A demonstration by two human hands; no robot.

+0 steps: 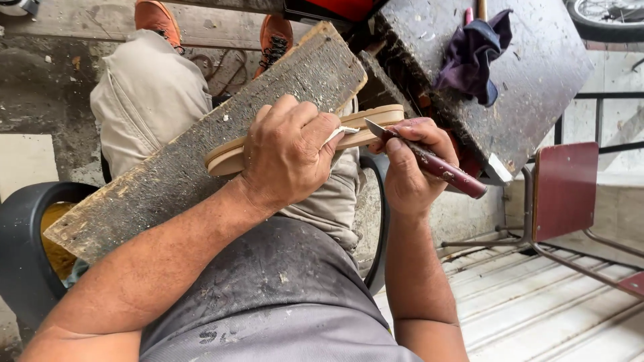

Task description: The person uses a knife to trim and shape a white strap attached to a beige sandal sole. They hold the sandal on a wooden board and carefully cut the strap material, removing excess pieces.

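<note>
My left hand [285, 154] presses a tan shoe sole [365, 121] down on a rough, dusty wooden board [168, 181] that lies slanted across my lap. My right hand [409, 167] grips a knife with a dark red handle [446, 171]. Its blade [374, 127] lies against the sole's edge near the toe end. A thin pale strip curls off the sole beside my left fingers. My palm hides the middle of the sole.
A stained dark work table [537, 74] with a purple cloth [473, 57] stands ahead on the right. A red metal chair [567, 191] is at the right. A black curved seat edge [27, 241] is at the left. My legs and orange shoes [157, 20] stretch forward.
</note>
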